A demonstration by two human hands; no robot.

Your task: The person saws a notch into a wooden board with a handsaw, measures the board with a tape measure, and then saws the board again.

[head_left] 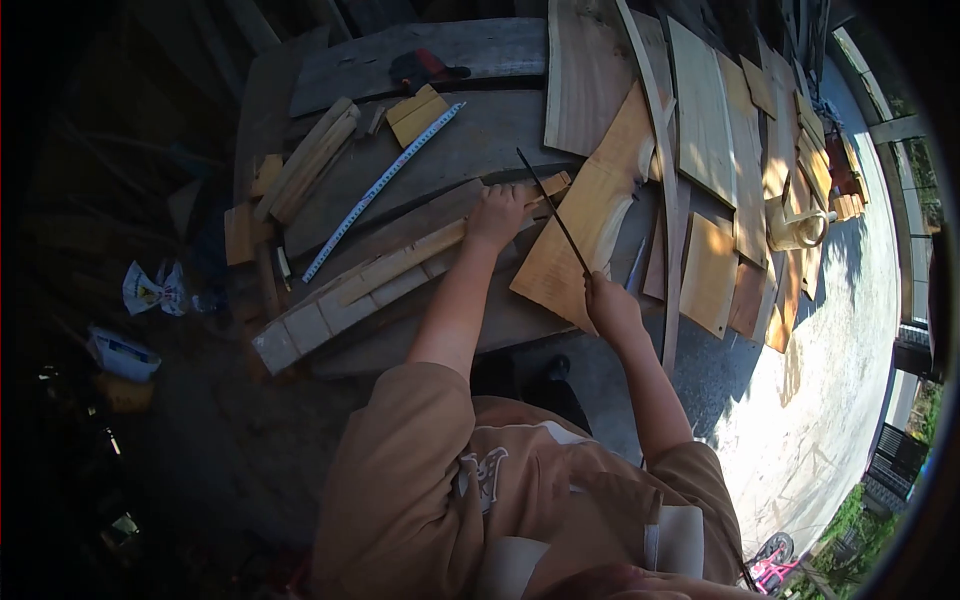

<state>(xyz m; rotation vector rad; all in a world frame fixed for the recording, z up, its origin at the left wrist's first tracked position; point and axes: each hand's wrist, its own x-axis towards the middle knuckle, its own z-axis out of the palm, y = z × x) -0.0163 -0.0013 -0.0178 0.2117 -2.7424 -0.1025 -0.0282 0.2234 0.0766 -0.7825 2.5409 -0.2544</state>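
Observation:
My left hand (497,213) is closed over a narrow wooden strip (415,253), which lies slantwise on a longer, thicker board (325,313) marked with cross lines. In my right hand (613,303) is the near end of a long, thin dark tool (560,217); its far end points up and to the left, past the strip's right end. Whether the tool touches the strip, I cannot tell. Beneath the tool and beside my right hand lies a wide light-brown plank (583,235).
A white measuring tape (383,183) stretches across the dark workbench (480,125). Behind it are a wood block (417,115) and a red and black object (425,69). Several planks (708,110) spread to the right, near a pale mug-like container (797,230). A plastic bag (155,289) lies left.

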